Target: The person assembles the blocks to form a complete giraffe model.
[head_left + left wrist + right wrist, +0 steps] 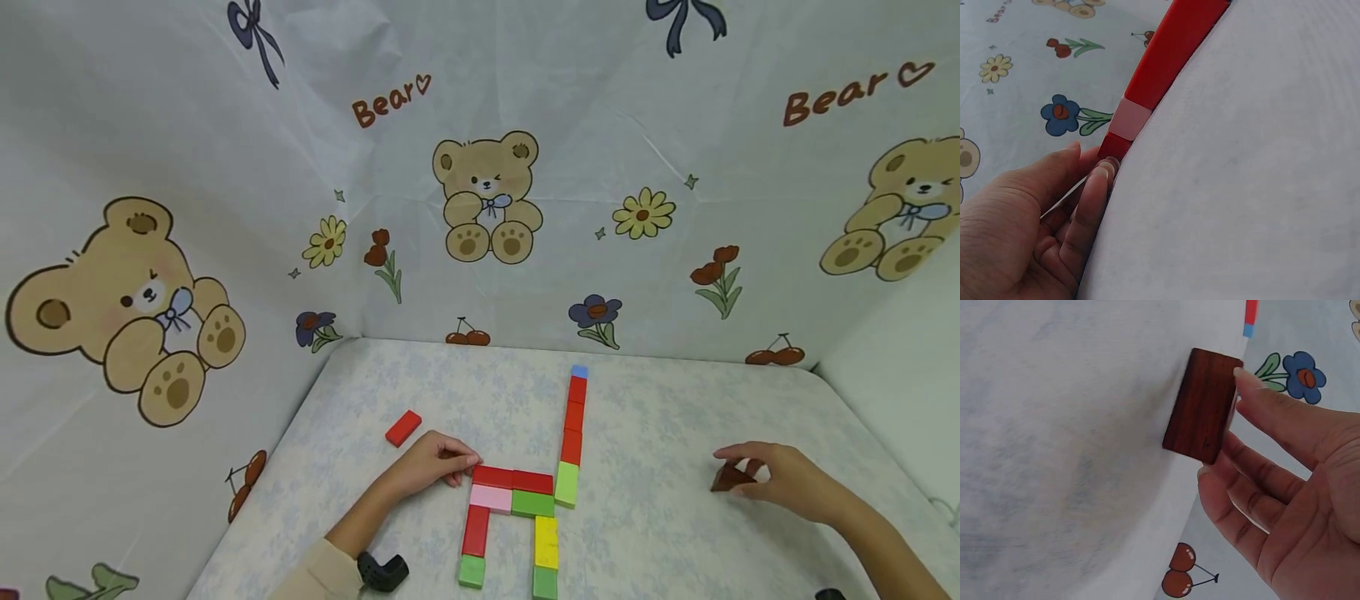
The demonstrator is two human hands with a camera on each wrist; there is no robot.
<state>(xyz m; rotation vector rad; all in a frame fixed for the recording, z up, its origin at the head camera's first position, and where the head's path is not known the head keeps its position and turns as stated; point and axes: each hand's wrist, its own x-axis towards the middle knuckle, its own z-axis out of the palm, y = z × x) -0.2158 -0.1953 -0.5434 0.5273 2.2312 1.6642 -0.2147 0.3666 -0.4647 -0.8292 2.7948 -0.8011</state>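
Observation:
In the head view my left hand (433, 460) touches the left end of a red block (492, 477) with its fingertips. Beside it in the same row lies another red block (534, 482). The left wrist view shows those fingertips (1105, 170) against the end of the red block, with a pink block (1130, 119) showing nearby. My right hand (787, 479), far to the right, pinches a dark brown wooden block (1204, 406) between thumb and fingers. That block stands tilted close to the table surface; I cannot tell whether it touches it.
Below the red row are a pink block (491, 498), a green block (532, 503), and two legs with red (475, 531) and yellow (546, 542) blocks. A column with a light green block (567, 484) and a blue tip (580, 372) rises beside it. A loose red block (403, 428) lies left.

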